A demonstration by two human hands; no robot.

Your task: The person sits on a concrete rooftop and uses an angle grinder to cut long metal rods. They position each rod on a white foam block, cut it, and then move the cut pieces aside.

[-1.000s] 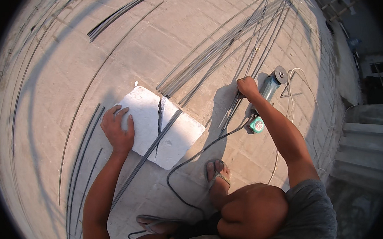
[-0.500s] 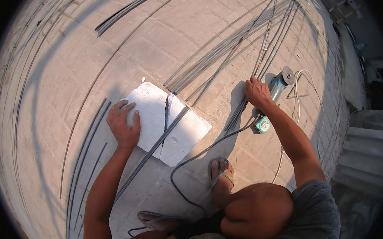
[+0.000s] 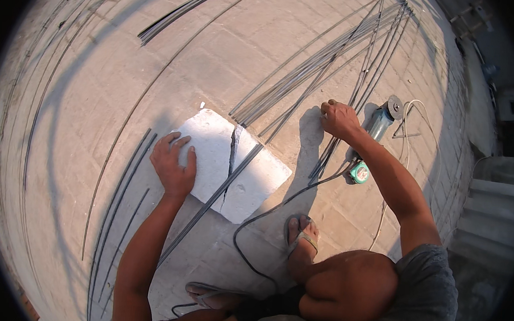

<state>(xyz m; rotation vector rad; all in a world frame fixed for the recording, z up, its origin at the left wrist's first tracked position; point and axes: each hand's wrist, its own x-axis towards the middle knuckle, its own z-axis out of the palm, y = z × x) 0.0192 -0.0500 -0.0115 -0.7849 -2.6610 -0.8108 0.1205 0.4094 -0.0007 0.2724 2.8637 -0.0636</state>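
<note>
My left hand (image 3: pixel 175 162) rests on the left edge of a cracked white block (image 3: pixel 208 143), fingers spread. A pair of thin metal rods (image 3: pixel 210 202) lies slantwise across the block. My right hand (image 3: pixel 340 121) is raised over the ground right of the block, beside a bundle of metal rods (image 3: pixel 324 159). Its fingers are pinched together; whether something small is between them is not visible. Just right of that hand lies an angle grinder (image 3: pixel 380 125) with its disc at the far end. A round green tape measure (image 3: pixel 359 172) sits near the grinder's rear.
Long metal rods (image 3: pixel 309 69) fan out beyond the block, with another bundle (image 3: pixel 183 12) farther left. Several rods (image 3: pixel 119 199) lie left of my left arm. A black cable (image 3: pixel 241 249) curves past my sandalled feet. A pale cord (image 3: pixel 408 140) loops at right, near concrete steps (image 3: pixel 493 201).
My right hand has shifted left, away from the grinder and off the rod bundle. My left hand stays on the block. The whole view has shifted slightly.
</note>
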